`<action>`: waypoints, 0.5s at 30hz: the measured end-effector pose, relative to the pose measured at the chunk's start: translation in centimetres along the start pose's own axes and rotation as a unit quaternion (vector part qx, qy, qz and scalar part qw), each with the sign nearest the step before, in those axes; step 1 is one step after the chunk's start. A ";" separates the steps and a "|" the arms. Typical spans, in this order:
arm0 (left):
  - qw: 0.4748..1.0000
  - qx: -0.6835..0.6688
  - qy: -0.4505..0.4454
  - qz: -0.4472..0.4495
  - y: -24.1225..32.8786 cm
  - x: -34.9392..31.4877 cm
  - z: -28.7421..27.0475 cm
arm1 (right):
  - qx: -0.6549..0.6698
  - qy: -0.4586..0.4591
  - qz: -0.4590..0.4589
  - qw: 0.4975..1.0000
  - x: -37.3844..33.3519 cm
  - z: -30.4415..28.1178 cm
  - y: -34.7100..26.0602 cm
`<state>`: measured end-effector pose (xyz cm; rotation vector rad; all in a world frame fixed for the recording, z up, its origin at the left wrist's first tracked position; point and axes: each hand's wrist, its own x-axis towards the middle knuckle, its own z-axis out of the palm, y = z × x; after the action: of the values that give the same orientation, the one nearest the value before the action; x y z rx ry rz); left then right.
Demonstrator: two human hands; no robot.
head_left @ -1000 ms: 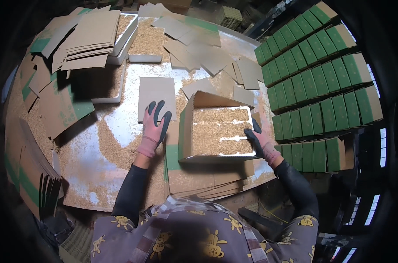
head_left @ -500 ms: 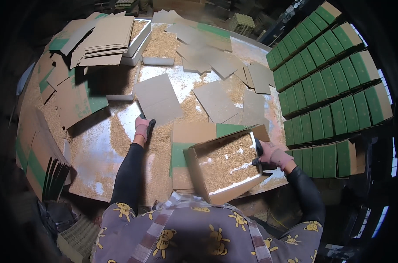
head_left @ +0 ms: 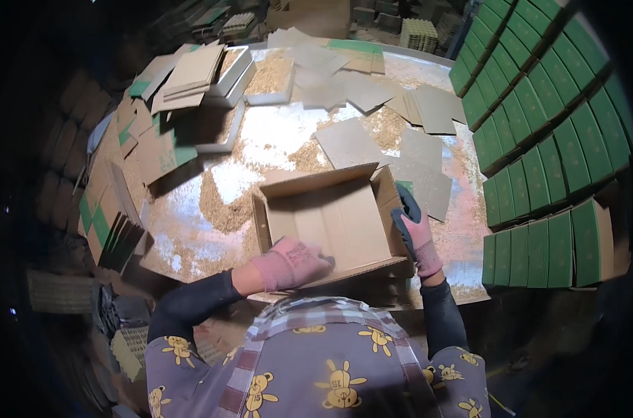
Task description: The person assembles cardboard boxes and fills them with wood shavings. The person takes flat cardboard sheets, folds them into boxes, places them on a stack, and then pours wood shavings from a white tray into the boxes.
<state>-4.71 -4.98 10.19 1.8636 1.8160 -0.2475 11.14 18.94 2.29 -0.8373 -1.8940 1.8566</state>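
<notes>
An open brown cardboard box (head_left: 323,209) lies in front of me on the table, its bare inside bottom showing. My left hand (head_left: 292,265), in a pink glove, is closed at its near wall, knuckles over the inside; the fingertips are partly hidden. At the box's right end, my right hand (head_left: 417,237), gloved in pink with dark-coated fingers, grips the wall. Just beyond the box are flat grey cardboard sheets (head_left: 348,143), some overlapping.
Green boxes (head_left: 532,132) stand in rows along the right. Far left, flat cardboard pieces (head_left: 192,70) rest on white trays (head_left: 234,85) of light-brown loose material. Folded cartons (head_left: 114,226) lean at the left edge. The same loose material (head_left: 222,202) is scattered over the table (head_left: 271,136).
The tray of loose material no longer shows in a box before me; a bare-bottomed box is there. My left hand left the grey sheet for this box, and that sheet is gone from its spot.
</notes>
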 end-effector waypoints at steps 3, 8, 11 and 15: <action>0.995 -0.088 -0.035 0.023 -2.2 0.2 -0.4 | 0.085 0.002 -0.091 0.992 -0.2 0.3 0.6; 0.997 0.025 0.068 0.035 -2.8 2.3 -0.1 | 0.056 -0.014 -0.073 0.996 1.8 0.8 0.7; 0.928 -0.251 0.271 0.056 -6.0 0.6 0.5 | -0.228 -0.004 -0.249 0.941 1.8 -0.9 2.0; 0.695 -0.486 0.484 -0.214 -11.1 0.1 8.4 | -0.252 -0.053 -0.058 0.965 0.6 -0.2 4.9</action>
<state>-13.57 -9.34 0.41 0.7173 2.2270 1.5330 11.63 19.31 -2.63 -0.7612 -2.4768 1.3880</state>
